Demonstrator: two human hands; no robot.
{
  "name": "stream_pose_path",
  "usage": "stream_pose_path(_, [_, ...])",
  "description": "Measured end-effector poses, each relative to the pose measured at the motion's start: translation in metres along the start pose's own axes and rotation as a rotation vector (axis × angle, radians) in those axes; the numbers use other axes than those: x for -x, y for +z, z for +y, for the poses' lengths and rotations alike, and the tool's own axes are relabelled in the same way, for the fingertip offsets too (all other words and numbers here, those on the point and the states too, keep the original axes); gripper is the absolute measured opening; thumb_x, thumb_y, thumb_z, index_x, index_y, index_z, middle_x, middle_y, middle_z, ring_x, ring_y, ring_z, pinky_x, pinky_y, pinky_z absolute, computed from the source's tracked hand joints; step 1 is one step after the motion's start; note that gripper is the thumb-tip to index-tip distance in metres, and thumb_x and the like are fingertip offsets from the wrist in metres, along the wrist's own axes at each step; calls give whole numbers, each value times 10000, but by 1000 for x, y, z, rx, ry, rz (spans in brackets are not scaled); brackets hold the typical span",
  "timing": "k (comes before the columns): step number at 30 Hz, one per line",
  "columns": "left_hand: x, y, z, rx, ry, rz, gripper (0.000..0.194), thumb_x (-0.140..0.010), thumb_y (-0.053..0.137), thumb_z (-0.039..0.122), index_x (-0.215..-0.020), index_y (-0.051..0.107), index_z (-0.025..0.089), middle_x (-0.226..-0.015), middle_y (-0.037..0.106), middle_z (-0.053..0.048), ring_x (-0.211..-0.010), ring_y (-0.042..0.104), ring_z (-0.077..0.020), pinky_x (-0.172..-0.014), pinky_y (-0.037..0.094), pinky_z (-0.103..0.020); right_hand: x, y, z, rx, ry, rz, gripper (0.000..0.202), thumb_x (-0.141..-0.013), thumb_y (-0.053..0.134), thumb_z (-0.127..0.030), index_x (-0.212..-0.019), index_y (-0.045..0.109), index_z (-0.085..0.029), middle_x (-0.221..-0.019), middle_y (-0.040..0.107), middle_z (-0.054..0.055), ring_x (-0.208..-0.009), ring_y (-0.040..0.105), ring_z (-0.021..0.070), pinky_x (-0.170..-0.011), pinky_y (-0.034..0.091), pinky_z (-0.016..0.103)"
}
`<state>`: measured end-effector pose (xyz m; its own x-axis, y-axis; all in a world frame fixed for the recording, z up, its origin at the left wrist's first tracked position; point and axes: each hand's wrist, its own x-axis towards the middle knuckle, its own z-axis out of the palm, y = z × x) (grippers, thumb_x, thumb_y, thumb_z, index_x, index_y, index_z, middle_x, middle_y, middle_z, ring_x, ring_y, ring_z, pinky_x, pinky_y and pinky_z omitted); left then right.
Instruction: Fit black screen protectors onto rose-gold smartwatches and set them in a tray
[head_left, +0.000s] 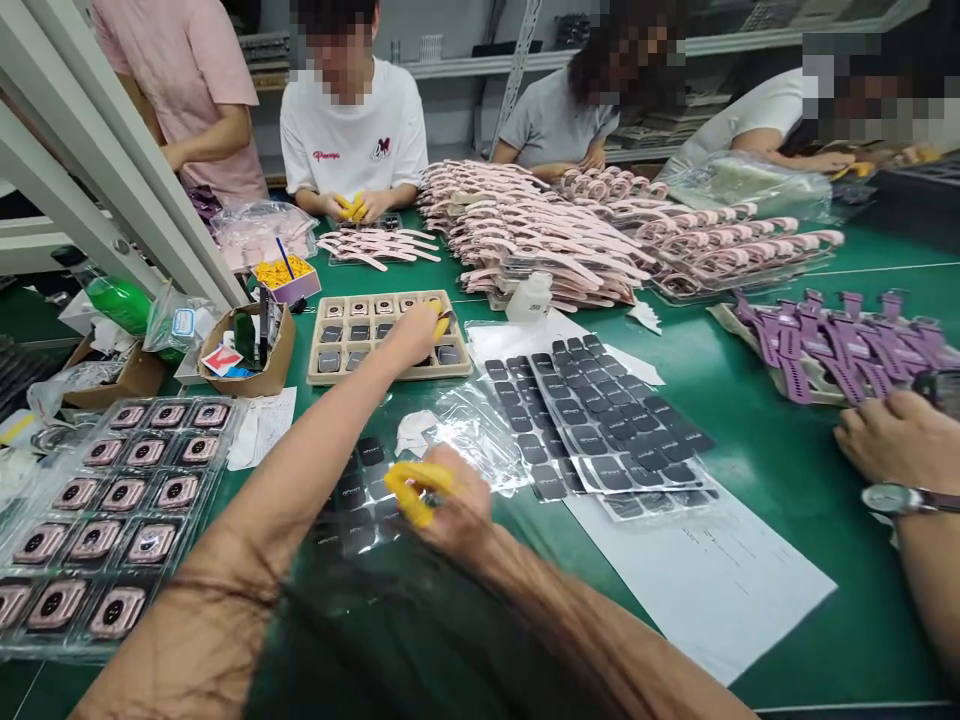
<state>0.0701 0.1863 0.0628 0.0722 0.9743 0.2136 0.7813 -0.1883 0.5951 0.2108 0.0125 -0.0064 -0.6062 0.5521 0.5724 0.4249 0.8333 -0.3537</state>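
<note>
My left hand (417, 330) reaches over the right side of a beige compartment tray (390, 372) with dark-faced watch cases in it. Its yellow-covered fingertips are closed around what looks like a watch case (442, 322) at the right column. My right hand (452, 497) hovers over a sheet of black square stickers (358, 515). Thumb and forefinger, both in yellow finger covers, meet in a pinch; what lies between them, if anything, is too small to make out. Beside it, a crumpled white tissue (415, 432) lies near clear plastic film (480, 425).
Pink watch cases fill a clear tray (124, 492) at left. Sticker sheets (600, 410) and white paper (720, 570) lie right. Pink straps (540, 235) are heaped behind a small bottle (529, 298). Purple straps (840, 335) and a co-worker's hand (892, 435) are far right.
</note>
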Motion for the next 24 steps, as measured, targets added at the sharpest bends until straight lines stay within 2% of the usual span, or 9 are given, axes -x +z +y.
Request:
stream_pose_path(2, [56, -3, 2, 99, -36, 33, 204, -1049, 508, 175, -1124, 684, 105, -1114, 745, -149, -1062, 694, -224, -1020, 521, -357, -4, -13, 6, -73, 221, 289, 218, -993, 570, -319, -1110, 738, -396, -765, 636, 15, -664, 609, 247, -620, 539, 447])
stream_pose_path(4, [118, -7, 3, 249, -112, 39, 307, -1115, 410, 299, -1204, 647, 125, -1013, 758, -103, -872, 724, -178, -913, 580, -346, -10, -20, 14, -246, 439, 489, 204, -961, 633, -359, -1144, 718, -331, -867, 649, 34, -740, 632, 234, -662, 573, 428])
stream_pose_path(5, [147, -9, 3, 546, -226, 37, 314, -1083, 519, 389, -1196, 661, 132, -994, 764, -100, -830, 730, -182, -891, 596, -362, -12, -20, 17, -363, 514, 483, 244, -932, 673, -390, -1159, 710, -308, -941, 668, 45, -776, 647, 223, -680, 588, 411])
stream_pose_path(6, [173, -12, 3, 751, -328, 15, 349, -1007, 655, 452, -1171, 686, 145, -974, 769, -86, -814, 735, -187, -873, 607, -366, -13, -18, 19, -484, 562, 398, 304, -904, 705, -415, -1183, 704, -293, -1021, 685, 55, -802, 665, 211, -695, 601, 393])
stream_pose_path(9, [224, -19, 0, 941, -474, -67, 443, -829, 854, 453, -1139, 743, 155, -901, 757, -47, -784, 717, -172, -823, 611, -327, -12, -6, 15, -772, 640, 86, 378, -833, 768, -445, -1165, 715, -274, -1034, 728, 42, -792, 700, 186, -711, 617, 354])
stream_pose_path(13, [239, -20, -11, 956, -430, -69, 652, -821, 862, 417, -1383, 616, 198, -941, 718, -5, -757, 688, -135, -785, 591, -290, -5, 0, 2, -843, 725, -88, 242, -789, 790, -444, -873, 671, -252, -746, 677, -23, -669, 680, 174, -627, 589, 323])
stream_pose_path(17, [239, -15, -18, 987, -360, -13, 709, -870, 813, 487, -1455, 505, 233, -872, 644, 31, -753, 651, -131, -777, 560, -283, -5, -6, -4, -969, 816, -229, 327, -814, 747, -519, -743, 551, -267, -639, 633, -44, -584, 683, 190, -566, 600, 347])
stream_pose_path(21, [243, -10, -15, 938, -360, -11, 1008, -566, 1028, 356, -1435, 529, 254, -931, 645, 33, -765, 636, -120, -787, 555, -278, -5, -1, -4, -888, 803, -179, 359, -843, 723, -570, -717, 567, -273, -630, 615, -40, -590, 664, 190, -556, 585, 341])
stream_pose_path(24, [245, -9, -14, 838, -410, -36, 780, -599, 1004, 303, -1293, 659, 207, -835, 659, 33, -731, 632, -122, -768, 553, -273, -1, 7, -5, -778, 786, -153, 405, -882, 698, -587, -672, 571, -265, -579, 559, -39, -530, 591, 166, -503, 520, 312])
